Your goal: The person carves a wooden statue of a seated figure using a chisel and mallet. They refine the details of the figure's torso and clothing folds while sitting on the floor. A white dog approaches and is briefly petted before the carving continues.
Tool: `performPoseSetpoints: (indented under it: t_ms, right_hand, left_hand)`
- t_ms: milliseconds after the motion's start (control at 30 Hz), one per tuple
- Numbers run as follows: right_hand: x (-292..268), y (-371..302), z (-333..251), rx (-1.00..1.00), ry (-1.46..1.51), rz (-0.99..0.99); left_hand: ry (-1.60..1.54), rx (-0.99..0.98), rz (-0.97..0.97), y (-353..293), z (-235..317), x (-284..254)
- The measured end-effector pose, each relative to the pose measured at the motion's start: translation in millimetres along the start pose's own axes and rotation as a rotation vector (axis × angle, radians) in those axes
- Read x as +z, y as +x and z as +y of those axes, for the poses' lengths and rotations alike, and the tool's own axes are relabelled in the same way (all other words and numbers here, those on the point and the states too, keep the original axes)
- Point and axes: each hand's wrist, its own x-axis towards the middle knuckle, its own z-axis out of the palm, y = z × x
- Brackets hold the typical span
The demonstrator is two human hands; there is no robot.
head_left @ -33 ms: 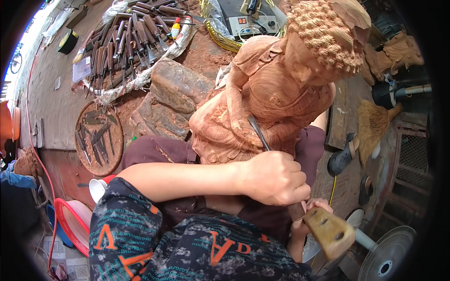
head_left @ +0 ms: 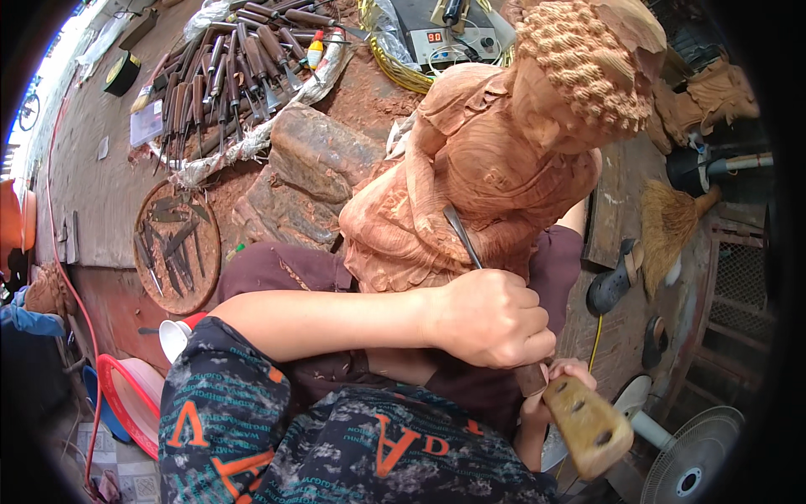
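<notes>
A carved reddish-brown wooden statue (head_left: pixel 478 168) of a seated figure with curled hair leans between my legs. My left hand (head_left: pixel 495 319) is closed around a chisel (head_left: pixel 463 238). The chisel's metal blade reaches the carved hand in the figure's lap, and its wooden handle end (head_left: pixel 529 382) shows below my fist. Just beyond that end, my right hand (head_left: pixel 571 374) is closed on a pale wooden mallet (head_left: pixel 590 427) with dark dents in its face. Most of my right hand's fingers are hidden behind the mallet, whose face is close to the handle end.
Several wood-handled chisels (head_left: pixel 220 80) lie in a round tray at the far left. A round board (head_left: pixel 175 294) holds small blades. A controller box (head_left: pixel 449 42) stands behind the statue. To the right are a straw broom (head_left: pixel 667 231), dark sandals (head_left: pixel 611 290) and a fan (head_left: pixel 693 458).
The mallet in my right hand has shifted slightly downward and tilted. My left hand, the chisel and the statue stay practically in place.
</notes>
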Motion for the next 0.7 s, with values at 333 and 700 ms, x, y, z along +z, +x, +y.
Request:
performPoseSetpoints:
  t_ms: [333,700]
  right_hand:
    - [-0.5,-4.8,15.7,-0.162,-0.011,-0.065]
    - [-3.9,2.8,14.1,-0.212,-0.152,-0.026]
  left_hand:
    - [-0.067,0.091,0.125,0.9,-10.9,-5.7]
    - [-0.068,0.055,0.146,1.1,-7.4,-10.1]
